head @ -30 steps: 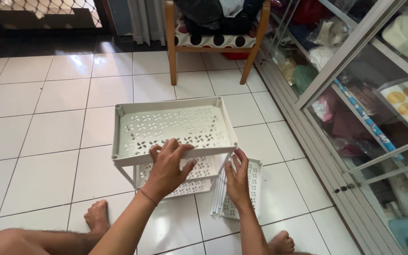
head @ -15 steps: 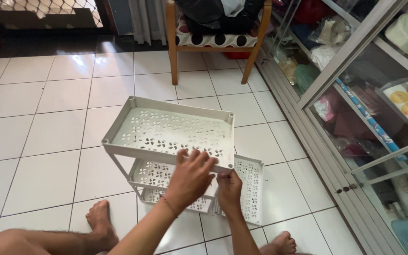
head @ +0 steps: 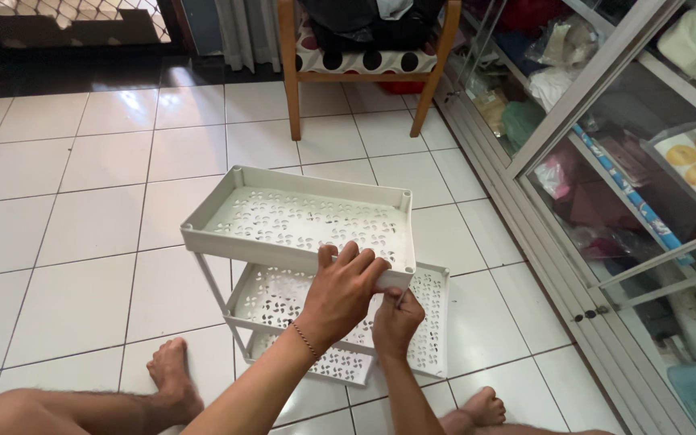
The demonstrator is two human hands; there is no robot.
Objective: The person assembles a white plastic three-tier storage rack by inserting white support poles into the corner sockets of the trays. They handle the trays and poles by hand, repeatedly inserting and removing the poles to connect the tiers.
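Note:
A white plastic rack stands on the tiled floor in front of me. Its perforated top tray (head: 203,238) sits on thin posts above a lower tray (head: 271,294), and a third tray is underneath. My left hand (head: 344,294), with a thin bracelet at the wrist, grips the top tray's near rim close to its right corner. My right hand (head: 395,322) is just below that corner, fingers pinched against the tray's underside; what it pinches is hidden. Another perforated white tray (head: 435,322) lies to the right, partly behind my hands.
My bare feet (head: 172,374) (head: 477,407) rest on the white tiles on either side of the rack. A wooden chair with a dotted cushion (head: 364,60) stands behind. A glass-fronted cabinet (head: 606,201) full of goods runs along the right.
The rack has turned so its top tray sits at an angle. My left hand slid right along the near rim, and my right hand moved in under the front right corner.

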